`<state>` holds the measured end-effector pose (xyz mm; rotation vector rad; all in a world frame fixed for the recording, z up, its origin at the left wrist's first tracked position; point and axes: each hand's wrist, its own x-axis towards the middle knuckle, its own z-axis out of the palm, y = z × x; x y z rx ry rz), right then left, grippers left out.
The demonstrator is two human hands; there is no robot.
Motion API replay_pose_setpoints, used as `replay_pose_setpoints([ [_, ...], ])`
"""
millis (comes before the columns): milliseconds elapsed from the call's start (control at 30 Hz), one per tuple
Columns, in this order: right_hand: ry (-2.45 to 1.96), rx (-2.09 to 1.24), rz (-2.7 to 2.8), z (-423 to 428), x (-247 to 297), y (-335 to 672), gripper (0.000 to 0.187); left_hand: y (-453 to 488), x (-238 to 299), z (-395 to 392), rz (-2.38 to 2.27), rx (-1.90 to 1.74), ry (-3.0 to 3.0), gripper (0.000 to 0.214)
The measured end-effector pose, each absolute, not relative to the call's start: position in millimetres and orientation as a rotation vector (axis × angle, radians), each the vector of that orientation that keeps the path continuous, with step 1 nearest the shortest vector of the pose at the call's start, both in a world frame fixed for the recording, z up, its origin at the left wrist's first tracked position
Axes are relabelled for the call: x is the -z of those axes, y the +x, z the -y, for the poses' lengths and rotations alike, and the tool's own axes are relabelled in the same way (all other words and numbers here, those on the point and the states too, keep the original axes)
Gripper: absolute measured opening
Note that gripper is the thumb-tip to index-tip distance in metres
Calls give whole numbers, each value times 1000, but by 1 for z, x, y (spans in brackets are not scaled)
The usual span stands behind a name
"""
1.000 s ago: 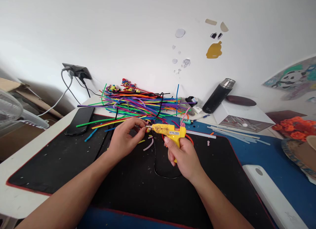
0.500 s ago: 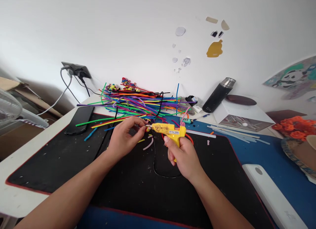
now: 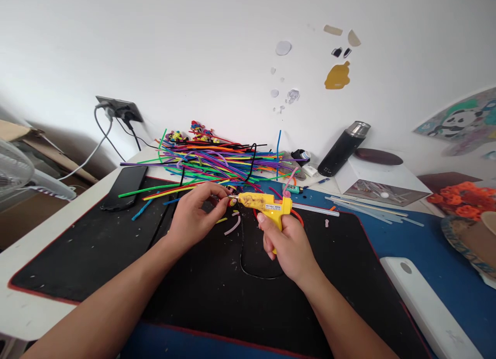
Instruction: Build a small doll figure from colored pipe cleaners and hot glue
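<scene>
Gripping a yellow glue gun (image 3: 259,200), white label (image 3: 273,207) illegibly small: right fingers (image 3: 267,245)

No text I could read from my end. The small white label (image 3: 274,207) on the yellow glue gun (image 3: 253,199) carried dark print, too tiny for me to make out. I also caught a faint grey mark (image 3: 454,338) on the long white case (image 3: 424,302); couldn't read that either.
</scene>
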<state>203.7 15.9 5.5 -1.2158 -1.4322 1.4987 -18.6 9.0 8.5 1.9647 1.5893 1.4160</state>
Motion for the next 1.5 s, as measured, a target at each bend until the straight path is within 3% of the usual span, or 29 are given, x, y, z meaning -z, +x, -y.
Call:
replay_pose_setpoints([
  [1500,-1247,-1476,1426,-16,-8,203,57,-19,-6,-9,-1566,-1449,1964,8],
])
